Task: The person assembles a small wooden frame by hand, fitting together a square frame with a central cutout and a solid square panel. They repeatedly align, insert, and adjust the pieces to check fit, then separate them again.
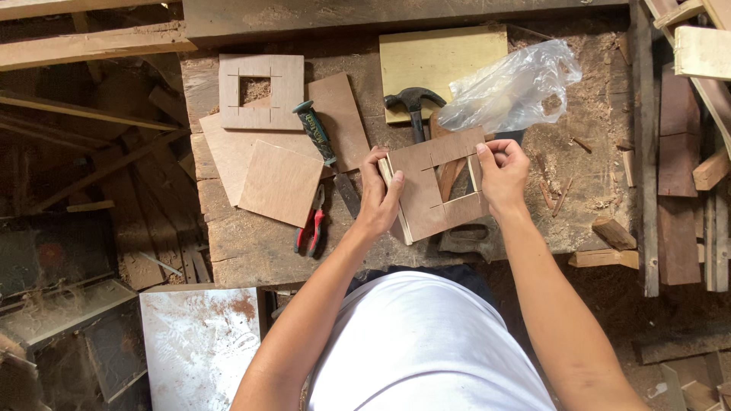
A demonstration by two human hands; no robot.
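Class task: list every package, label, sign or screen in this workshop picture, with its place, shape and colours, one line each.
Plastic bag: clear, crumpled, lying on the workbench right of the hammer, above the right hand.
Labels, signs, screens: none to be seen.

Sawdust-strewn workbench point(251, 251) — plywood squares point(280, 183), hammer point(412, 103), chisel point(315, 132), pliers point(312, 228), plastic bag point(514, 87).

White short-sleeved shirt, bare forearms, no gloves.
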